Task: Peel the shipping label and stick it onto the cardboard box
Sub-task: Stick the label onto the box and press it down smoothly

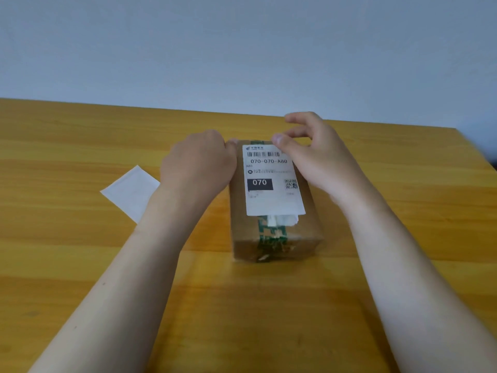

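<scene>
A brown cardboard box (309,227) with green printed tape stands lengthwise in the middle of the wooden table. A white shipping label (271,195) with a barcode and "070" lies flat on its top. My left hand (199,165) rests against the box's far left corner, its fingers curled over the far edge. My right hand (314,154) hovers at the far right corner, fingers spread, the thumb tip touching the label's top right corner. Torn white paper scraps show below the label's near edge.
A white backing sheet (129,192) lies flat on the table left of my left forearm. The wooden table (403,184) ends at a grey wall behind the box and at a right edge.
</scene>
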Demonstrator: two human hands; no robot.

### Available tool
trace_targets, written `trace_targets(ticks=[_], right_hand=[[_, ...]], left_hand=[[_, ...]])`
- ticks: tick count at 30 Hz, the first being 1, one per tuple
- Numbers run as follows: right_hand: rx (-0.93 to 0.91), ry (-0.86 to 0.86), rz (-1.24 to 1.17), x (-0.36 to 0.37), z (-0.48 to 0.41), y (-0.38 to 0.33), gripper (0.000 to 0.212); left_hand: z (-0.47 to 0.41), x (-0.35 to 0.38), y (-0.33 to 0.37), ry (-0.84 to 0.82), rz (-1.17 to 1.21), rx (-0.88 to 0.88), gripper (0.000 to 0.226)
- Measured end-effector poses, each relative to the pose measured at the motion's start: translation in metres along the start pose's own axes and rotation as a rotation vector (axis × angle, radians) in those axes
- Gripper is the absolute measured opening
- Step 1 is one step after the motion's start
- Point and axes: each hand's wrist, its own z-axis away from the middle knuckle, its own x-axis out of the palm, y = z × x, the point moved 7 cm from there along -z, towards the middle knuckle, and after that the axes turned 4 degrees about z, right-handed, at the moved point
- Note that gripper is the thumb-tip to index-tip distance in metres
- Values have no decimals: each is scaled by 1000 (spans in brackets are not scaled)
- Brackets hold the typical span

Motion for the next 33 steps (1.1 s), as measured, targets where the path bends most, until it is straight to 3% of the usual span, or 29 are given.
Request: trace_targets(ticks=[3, 8, 11, 13, 18, 22, 33], right_hand=[[5, -26, -31, 0, -2, 2, 62], [39, -265, 17, 19, 2, 11, 102], [57, -317, -1, 23, 1, 17, 122], [57, -323, -9, 24, 0, 18, 122], [59, -347, 5, 25, 2, 17, 110], [58, -314, 21, 22, 3, 14, 100], [61, -241, 189, 20, 5, 7, 72]], left_hand=[[1, 1, 3, -33, 17, -12, 54], [5, 9, 6, -172, 113, -20, 58], [9, 7, 9, -191, 71, 1, 77], [9, 8, 9, -211, 60, 20, 81], [9, 11, 4, -287, 155, 7, 69], [10, 11, 4, -284, 187, 0, 79], [9, 6, 5, -168, -4, 8, 45]])
